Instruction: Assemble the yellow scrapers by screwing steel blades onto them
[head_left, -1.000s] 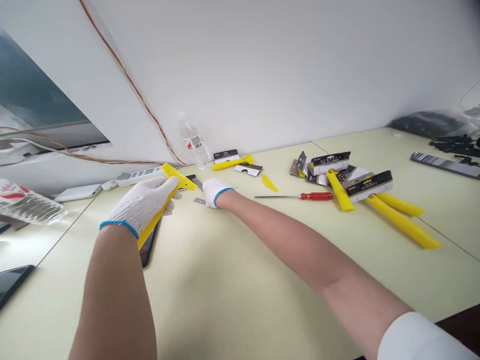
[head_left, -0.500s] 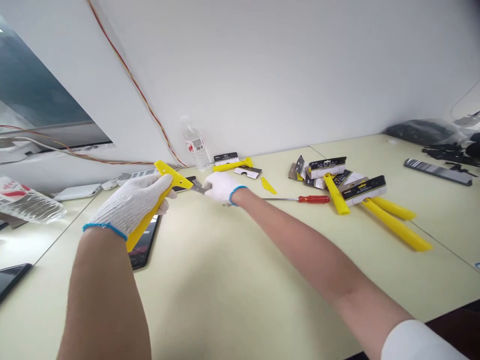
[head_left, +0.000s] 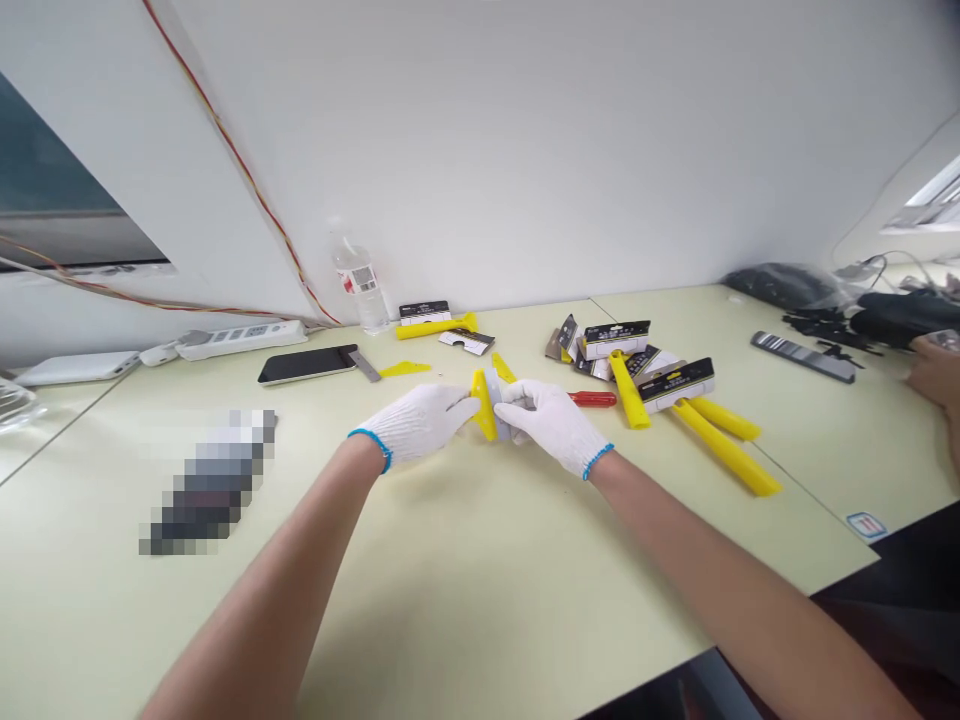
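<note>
My left hand [head_left: 416,422] and my right hand [head_left: 551,422], both in white knit gloves with blue cuffs, meet at the middle of the table. Between them they hold a yellow plastic scraper [head_left: 484,405] upright, with a grey metal blade [head_left: 496,405] along its head. The fingers hide part of the blade. Just past my right hand lies a red-handled screwdriver [head_left: 592,398], its shaft hidden behind the glove. A small yellow plastic wedge [head_left: 502,367] sits directly behind the scraper.
Packaged scrapers [head_left: 615,350] and long yellow handles [head_left: 724,450] lie at right. A black smartphone [head_left: 307,365], steel blade [head_left: 365,366] and power strip [head_left: 240,340] lie at left. A co-worker's hand [head_left: 934,370] enters at far right. A pixelated object [head_left: 206,480] lies near me.
My view has swung left. My hands have come together at the centre, the right joining the left on the scraper, and the blade now sits at its head. The phone is uncovered.
</note>
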